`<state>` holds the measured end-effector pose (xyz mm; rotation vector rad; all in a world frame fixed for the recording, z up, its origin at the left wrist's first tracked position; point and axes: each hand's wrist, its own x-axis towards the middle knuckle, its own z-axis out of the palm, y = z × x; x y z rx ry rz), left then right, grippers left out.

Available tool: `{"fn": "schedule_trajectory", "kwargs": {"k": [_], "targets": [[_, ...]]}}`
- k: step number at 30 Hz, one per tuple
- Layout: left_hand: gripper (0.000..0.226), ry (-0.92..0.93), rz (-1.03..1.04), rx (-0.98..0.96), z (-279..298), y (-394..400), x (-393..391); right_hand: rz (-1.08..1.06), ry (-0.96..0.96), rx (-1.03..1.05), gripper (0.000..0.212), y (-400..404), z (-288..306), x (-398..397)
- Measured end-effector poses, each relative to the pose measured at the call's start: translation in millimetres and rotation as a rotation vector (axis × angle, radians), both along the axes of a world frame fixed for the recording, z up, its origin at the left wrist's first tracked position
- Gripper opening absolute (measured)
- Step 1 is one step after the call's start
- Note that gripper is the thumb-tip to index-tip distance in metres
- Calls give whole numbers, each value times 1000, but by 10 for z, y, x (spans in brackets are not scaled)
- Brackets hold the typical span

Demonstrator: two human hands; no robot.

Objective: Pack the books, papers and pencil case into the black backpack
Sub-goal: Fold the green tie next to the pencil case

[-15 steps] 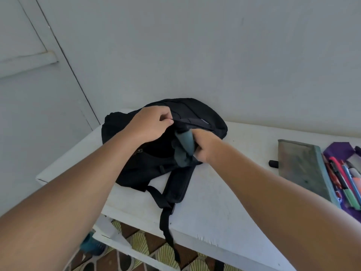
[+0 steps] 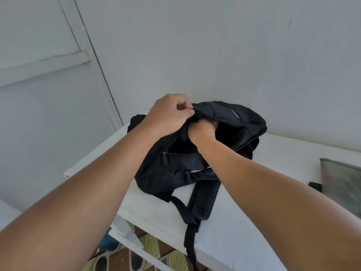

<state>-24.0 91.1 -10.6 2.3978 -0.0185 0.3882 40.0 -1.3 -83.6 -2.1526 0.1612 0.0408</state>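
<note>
The black backpack [image 2: 170, 173] lies on the white table [image 2: 244, 231] with its main opening facing me. My left hand [image 2: 168, 114] pinches the edge of the top flap and holds it up. My right hand [image 2: 203, 131] is a fist at the mouth of the opening, fingers curled under the flap round the inner edge; its fingertips are hidden in the dark interior. A grey-green book or folder [image 2: 340, 180] lies flat at the table's right edge, partly cut off by the frame. The pencil case is out of view.
A small black object [image 2: 315, 186] lies beside the grey-green folder. The backpack's shoulder straps [image 2: 190, 239] hang over the table's front edge. A pale wall and door stand close behind. Patterned floor tiles and a blue shoe [image 2: 109, 242] show below the table.
The flap has lifted and the opening is wider. My right hand moved up into the opening, and the grey cloth it gripped is no longer visible. The pencil case has left the view.
</note>
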Motion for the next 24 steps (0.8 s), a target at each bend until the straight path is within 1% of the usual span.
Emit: {"fn": "schedule_trajectory", "kwargs": {"k": [1,2,3,5,6,7,9,11,12,13,14,15,18,21,24], "targets": [[11,0,-5,3,-9,10,2,-8,-5,-84,48,0,-68,37],[11,-3,-7,3,-19,26,6,-10,40,-154,53,-13,-80,-7],[11,-5,-6,2,-30,40,12,8,-11,-163,51,-22,-125,3],[12,0,-7,1,-57,43,24,76,-158,-166,28,-19,-197,26],[12,3,-9,0,-75,41,33,104,-205,-220,22,-25,-152,-18],[12,4,-10,1,-91,30,43,138,-234,-269,23,-31,-134,-3],[11,-3,-2,0,-106,17,63,276,-252,-360,29,-34,-28,-48],[10,-16,7,7,-108,5,75,406,-234,-452,31,-60,126,-158],[9,-18,6,15,-111,9,79,483,-205,-425,31,-47,101,-182],[8,-19,-5,35,-117,-9,73,491,-179,-277,28,-87,46,-202],[7,-21,-17,75,-127,-19,65,494,-200,-192,21,-129,-42,-202],[6,-27,-36,127,-140,-53,55,472,-233,-163,19,-180,-130,-209],[2,-73,-80,230,-190,-242,21,438,-304,-138,32,-430,-292,-372],[4,-138,-122,287,-230,-564,23,385,-399,-131,40,-794,-338,-525],[8,-148,-175,273,-279,-945,24,246,-358,-105,30,-1222,-348,-635]]}}
